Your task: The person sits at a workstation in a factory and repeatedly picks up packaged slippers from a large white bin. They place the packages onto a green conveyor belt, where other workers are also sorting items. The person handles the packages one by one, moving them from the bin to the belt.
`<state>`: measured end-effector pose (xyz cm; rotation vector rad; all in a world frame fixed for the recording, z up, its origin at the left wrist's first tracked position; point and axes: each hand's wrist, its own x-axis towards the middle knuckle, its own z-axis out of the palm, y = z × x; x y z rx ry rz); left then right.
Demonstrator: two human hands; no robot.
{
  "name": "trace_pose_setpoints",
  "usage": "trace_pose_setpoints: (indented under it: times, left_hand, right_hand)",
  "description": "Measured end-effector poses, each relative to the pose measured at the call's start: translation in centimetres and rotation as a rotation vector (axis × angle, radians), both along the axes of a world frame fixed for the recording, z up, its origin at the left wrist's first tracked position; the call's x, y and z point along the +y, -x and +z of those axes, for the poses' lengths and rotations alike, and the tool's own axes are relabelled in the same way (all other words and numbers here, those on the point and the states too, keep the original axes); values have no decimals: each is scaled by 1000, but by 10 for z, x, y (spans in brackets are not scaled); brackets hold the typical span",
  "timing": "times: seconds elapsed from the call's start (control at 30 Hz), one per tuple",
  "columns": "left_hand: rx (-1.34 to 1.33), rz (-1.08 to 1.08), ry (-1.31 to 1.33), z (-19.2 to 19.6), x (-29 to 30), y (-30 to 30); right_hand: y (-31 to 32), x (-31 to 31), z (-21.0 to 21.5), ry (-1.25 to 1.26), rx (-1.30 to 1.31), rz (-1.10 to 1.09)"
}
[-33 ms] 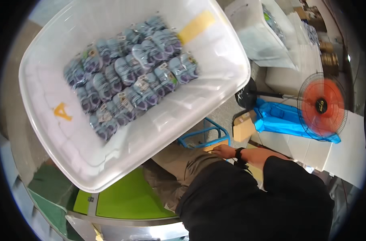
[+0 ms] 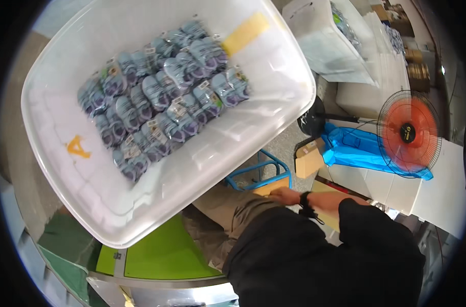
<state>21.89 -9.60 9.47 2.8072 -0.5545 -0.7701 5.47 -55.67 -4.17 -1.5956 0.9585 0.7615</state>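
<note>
Cluttered workroom, white tub (image 2: 274,128) of bagged shoes (image 2: 161,97); right hand (image 2: 285,195) flat, seemingly on cardboard (image 2: 271,187).

Packing warehouse: bin (image 2: 274,128) of bagged shoes (image 2: 161,97), stacked cartons (image 2: 396,56), floor fan (image 2: 408,134).

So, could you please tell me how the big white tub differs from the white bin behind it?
The big white tub fills the near view, tilted; the white bin sits farther back and looks smaller. The tub holds rows of wrapped grey-blue shoes and carries an orange letter mark; the bin shows only a few packets. Both are translucent white plastic.
</note>
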Motion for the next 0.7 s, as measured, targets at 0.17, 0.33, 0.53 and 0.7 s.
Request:
trace_pose_setpoints:
  times: [0.17, 0.33, 0.53, 0.7]
  left_hand:
    - [191, 82, -169, 38, 2, -67]
    - [318, 143, -328, 57, 4, -128]
    - [440, 179, -356, 60, 19, -178]
    - [508, 293, -390, 67, 45, -184]
  right_hand:
    - [11, 57, 73, -198, 79, -64]
    - [100, 108, 85, -409, 235, 266]
    - [258, -48, 126, -168, 1610, 454]
    - [176, -187, 181, 237, 1416, 423]
